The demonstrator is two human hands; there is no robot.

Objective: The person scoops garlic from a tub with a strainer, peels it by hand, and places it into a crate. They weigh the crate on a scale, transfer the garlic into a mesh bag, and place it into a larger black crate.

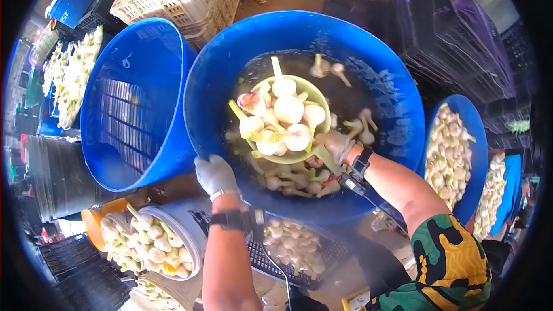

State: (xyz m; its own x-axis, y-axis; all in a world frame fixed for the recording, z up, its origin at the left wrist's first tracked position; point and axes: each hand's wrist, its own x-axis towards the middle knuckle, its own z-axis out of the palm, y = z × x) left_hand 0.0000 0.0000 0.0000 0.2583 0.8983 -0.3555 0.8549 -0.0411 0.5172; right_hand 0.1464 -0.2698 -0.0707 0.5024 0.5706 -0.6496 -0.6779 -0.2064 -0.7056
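Observation:
A large blue tub (199,89) of dark water is before me, with several garlic bulbs (299,181) in it. My right hand (339,145) is closed around the handle of a pale green dipper (324,93). Whole garlic bulbs with cut stems (289,109) are heaped in its bowl; one bulb (249,101) is reddish-brown. The dipper is over the water inside the tub, and whether its base touches the water is hidden. At the tub's near-left rim, my gloved left hand (214,174) grips the edge, its fingertips partly hidden. Straps with small devices circle both wrists.
Left of the tub leans another blue tub (132,109). Garlic fills white buckets (196,247) at the lower left, a black crate (256,253) below and a blue basin (478,161) at right. Cream crates (173,6) and black crates (455,46) are stacked behind.

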